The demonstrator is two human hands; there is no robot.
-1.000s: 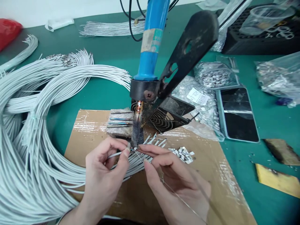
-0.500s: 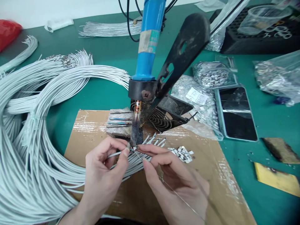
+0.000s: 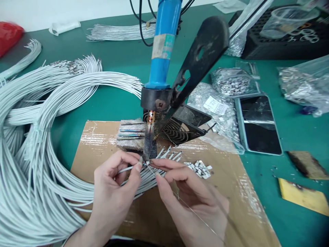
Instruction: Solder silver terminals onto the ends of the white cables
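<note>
My left hand (image 3: 117,185) pinches a white cable (image 3: 125,169) close to its end, just under the tip of a blue soldering iron (image 3: 166,44). My right hand (image 3: 192,195) is closed on a thin solder wire (image 3: 191,210), which runs from the iron's tip down past my palm. Its index finger reaches out to a small metal piece at the cable's end, too small to make out well. The iron points downward in a black metal holder (image 3: 200,56). Beneath both hands lie more white cable ends (image 3: 151,178).
Large coils of white cable (image 3: 33,164) fill the left side. Small metal pieces (image 3: 199,169) lie on the cardboard (image 3: 246,192). Behind the iron is a black fan (image 3: 177,132). To the right are a phone (image 3: 262,125), plastic bags of metal parts (image 3: 232,82) and a yellow sponge (image 3: 303,196).
</note>
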